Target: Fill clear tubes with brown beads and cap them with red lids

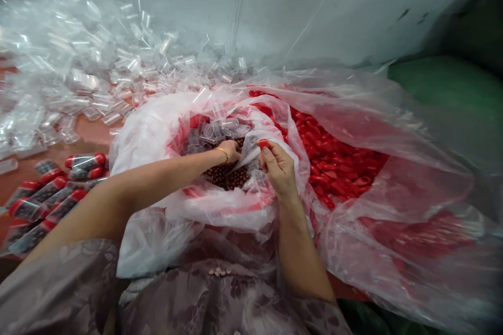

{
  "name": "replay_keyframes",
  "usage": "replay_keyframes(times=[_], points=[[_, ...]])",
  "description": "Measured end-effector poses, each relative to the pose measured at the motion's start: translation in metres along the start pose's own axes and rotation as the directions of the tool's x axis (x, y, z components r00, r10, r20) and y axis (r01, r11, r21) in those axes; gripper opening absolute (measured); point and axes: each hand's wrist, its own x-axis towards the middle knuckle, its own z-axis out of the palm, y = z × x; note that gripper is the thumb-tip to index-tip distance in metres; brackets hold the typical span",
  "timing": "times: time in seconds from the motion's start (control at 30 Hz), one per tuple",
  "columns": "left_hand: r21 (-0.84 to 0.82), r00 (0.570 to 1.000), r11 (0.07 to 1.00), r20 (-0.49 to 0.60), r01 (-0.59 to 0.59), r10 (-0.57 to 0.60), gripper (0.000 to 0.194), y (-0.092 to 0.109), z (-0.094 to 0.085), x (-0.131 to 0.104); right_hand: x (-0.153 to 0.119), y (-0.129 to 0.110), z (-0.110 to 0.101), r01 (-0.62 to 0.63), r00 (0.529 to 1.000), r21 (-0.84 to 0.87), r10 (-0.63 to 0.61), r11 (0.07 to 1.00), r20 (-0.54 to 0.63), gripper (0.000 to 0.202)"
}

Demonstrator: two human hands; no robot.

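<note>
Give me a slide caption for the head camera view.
Right hand pinches a small red plastic cap; left hand by round brown beads ringed by white plastic sheeting.

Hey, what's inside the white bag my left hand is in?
Clear tubes lie toward the back of the white bag, and brown beads toward the front. Your left hand hides part of the contents, and whatever lies beneath the top layer is covered.

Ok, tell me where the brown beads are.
In the head view, the brown beads lie just left of centre, in the open white plastic bag, beside the left hand and in front of the clear tubes.
</note>
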Motion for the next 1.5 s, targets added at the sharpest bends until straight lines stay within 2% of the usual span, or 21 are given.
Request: replay_keyframes(times=[0.13, 0.23, 0.27, 0.33, 0.4, 0.53, 0.7, 0.83, 0.97, 1.03, 1.1, 1.27, 1.4, 1.5], points=[[-0.274, 0.991, 0.956, -0.108, -0.104, 0.077, 0.028, -0.003, -0.009, 0.002, 0.0, -0.002, 0.0, -0.034, 0.999, 0.055, 0.036, 0.998, -0.029, 0.034], [-0.586, 0.975, 0.78, -0.137, -0.22, 0.173, 0.036, -0.001, -0.023, -0.011, 0.001, -0.003, -0.001, -0.05, 0.998, 0.114, 0.055, 0.992, -0.042, 0.036], [-0.653, 0.966, 0.715, -0.125, -0.251, 0.225, 0.037, 0.0, -0.028, -0.018, 0.002, -0.004, -0.001, -0.051, 0.997, 0.13, 0.057, 0.99, -0.043, 0.036], [-0.707, 0.944, 0.652, -0.067, -0.274, 0.323, 0.04, 0.0, -0.035, -0.033, 0.002, -0.004, 0.0, -0.049, 0.998, 0.153, 0.055, 0.987, -0.038, 0.035], [-0.723, 0.931, 0.645, 0.008, -0.247, 0.365, 0.041, -0.001, -0.038, -0.048, 0.002, -0.004, 0.0, -0.048, 0.998, 0.158, 0.053, 0.986, -0.03, 0.035], [-0.717, 0.925, 0.68, 0.136, -0.156, 0.355, 0.046, -0.004, -0.036, -0.07, 0.001, -0.002, 0.001, -0.04, 0.999, 0.109, 0.043, 0.993, -0.025, 0.034], [-0.653, 0.912, 0.748, 0.224, -0.12, 0.343, 0.044, -0.005, -0.037, -0.076, 0.002, -0.005, 0.003, -0.014, 1.0, -0.02, 0.014, 1.0, 0.012, 0.032], [-0.655, 0.869, 0.749, 0.306, -0.103, 0.388, 0.037, -0.005, -0.039, -0.076, 0.006, -0.012, 0.008, -0.054, 0.989, 0.03, 0.049, 0.998, 0.138, 0.029], [-0.617, 0.862, 0.779, 0.33, -0.111, 0.384, 0.033, -0.007, -0.037, -0.077, 0.013, -0.018, 0.011, -0.125, 0.96, 0.08, 0.1, 0.989, 0.261, 0.024], [-0.599, 0.862, 0.793, 0.339, -0.111, 0.377, 0.031, -0.008, -0.036, -0.077, 0.015, -0.019, 0.011, -0.122, 0.952, 0.075, 0.095, 0.99, 0.289, 0.021], [-0.596, 0.864, 0.795, 0.338, -0.11, 0.373, 0.028, -0.008, -0.035, -0.076, 0.015, -0.018, 0.011, -0.092, 0.957, 0.058, 0.072, 0.994, 0.282, 0.019], [-0.622, 0.883, 0.773, 0.285, -0.126, 0.374, 0.029, -0.007, -0.035, -0.074, 0.013, -0.016, 0.014, -0.015, 0.985, -0.001, 0.015, 1.0, 0.17, 0.014], [-0.639, 0.878, 0.756, 0.273, -0.14, 0.394, 0.029, -0.008, -0.035, -0.073, 0.012, -0.015, 0.015, -0.01, 0.98, -0.015, 0.013, 1.0, 0.198, 0.016], [-0.65, 0.872, 0.747, 0.274, -0.142, 0.405, 0.031, -0.008, -0.035, -0.074, 0.011, -0.014, 0.014, -0.03, 0.979, 0.026, 0.024, 0.999, 0.202, 0.025]])
